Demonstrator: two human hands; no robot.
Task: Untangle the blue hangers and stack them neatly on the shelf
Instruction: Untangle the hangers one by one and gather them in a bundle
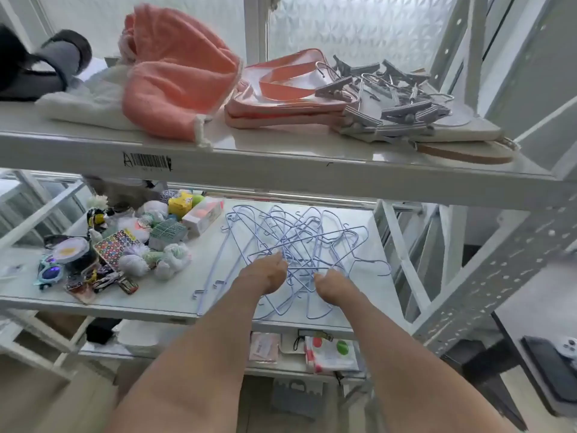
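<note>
A tangled heap of thin pale-blue wire hangers (299,242) lies on the right half of the middle white shelf (175,295). Both my bare arms reach in under the upper shelf. My left hand (265,276) rests on the near part of the heap with its fingers curled among the wires. My right hand (332,284) is just to its right, fingers bent down into the wires near the front. Which wires each hand grips is hidden by the fingers. One long blue wire piece (212,267) lies stretched out left of the heap.
Small toys, yarn balls, sunglasses and boxes (125,245) crowd the left half of the same shelf. The upper shelf edge (281,173) hangs low over the hands, carrying a pink cloth (175,76), a pink bag and grey clip hangers (390,92). A perforated metal upright (487,276) stands right.
</note>
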